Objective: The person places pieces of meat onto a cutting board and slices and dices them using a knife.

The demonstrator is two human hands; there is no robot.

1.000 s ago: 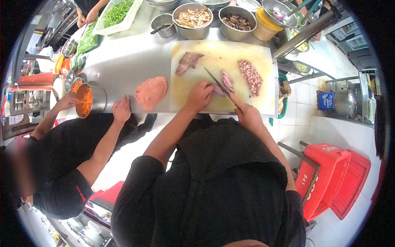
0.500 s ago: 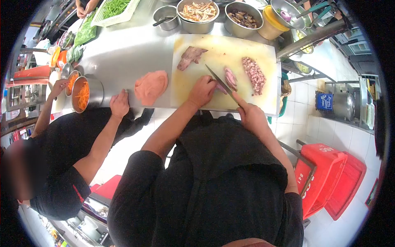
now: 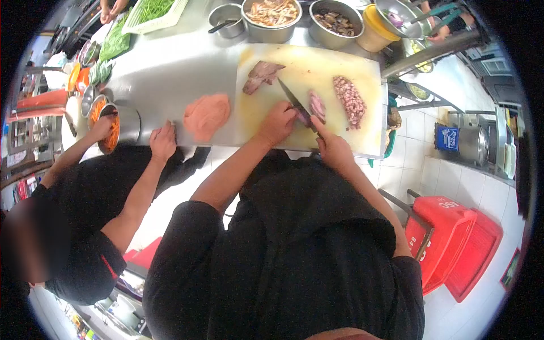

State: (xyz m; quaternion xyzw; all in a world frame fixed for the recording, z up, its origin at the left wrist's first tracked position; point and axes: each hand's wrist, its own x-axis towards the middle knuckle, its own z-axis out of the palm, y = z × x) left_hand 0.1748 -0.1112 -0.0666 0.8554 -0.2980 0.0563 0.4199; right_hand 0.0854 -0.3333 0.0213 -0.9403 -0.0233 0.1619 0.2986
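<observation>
My right hand [image 3: 335, 152] is wrapped round the handle of a knife [image 3: 293, 101], whose blade points up and left over the cutting board [image 3: 260, 122]. My left hand [image 3: 279, 122] presses a small piece of meat [image 3: 304, 118] against the board, beside the blade; its fingers are bent. Just right of the blade lie some sliced meat strips [image 3: 317, 105]. Farther right is a pile of diced meat [image 3: 349, 102]. A larger chunk of meat [image 3: 262, 77] rests at the board's upper left.
Left of the board lies a flat pink mass [image 3: 207, 117]. A co-worker's hand [image 3: 163, 141] rests at the table edge; the other is at a pot of shredded carrot [image 3: 130, 126]. Bowls of sliced food [image 3: 272, 28] and dark pieces [image 3: 334, 37] stand behind the board.
My right hand and the knife have shifted slightly left, and the blade is closer to the meat chunk. The co-worker's far hand has moved back to the carrot pot.
</observation>
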